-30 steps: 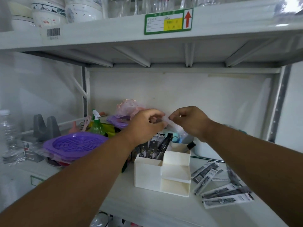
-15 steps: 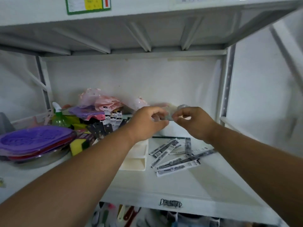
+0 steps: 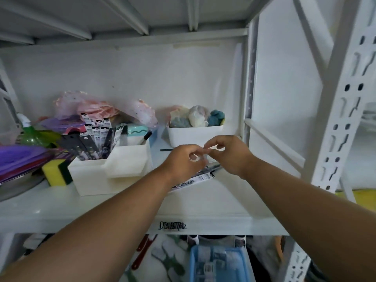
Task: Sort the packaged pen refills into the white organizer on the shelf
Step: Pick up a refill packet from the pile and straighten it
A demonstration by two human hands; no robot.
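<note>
Frame centre: left hand (image 3: 188, 159) and right hand (image 3: 227, 153) pinch something small and clear between them, identity unclear. Refills (image 3: 195, 180) lie beneath; light, slippery film. Grip an end. Organizer (image 3: 114, 171) centre-left.

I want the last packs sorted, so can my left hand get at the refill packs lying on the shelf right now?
Probably yes. The left hand hovers right above the refill packs with nothing between them, but its fingers seem to pinch a small clear wrapper together with the right hand, so it would need to let go first.
</note>
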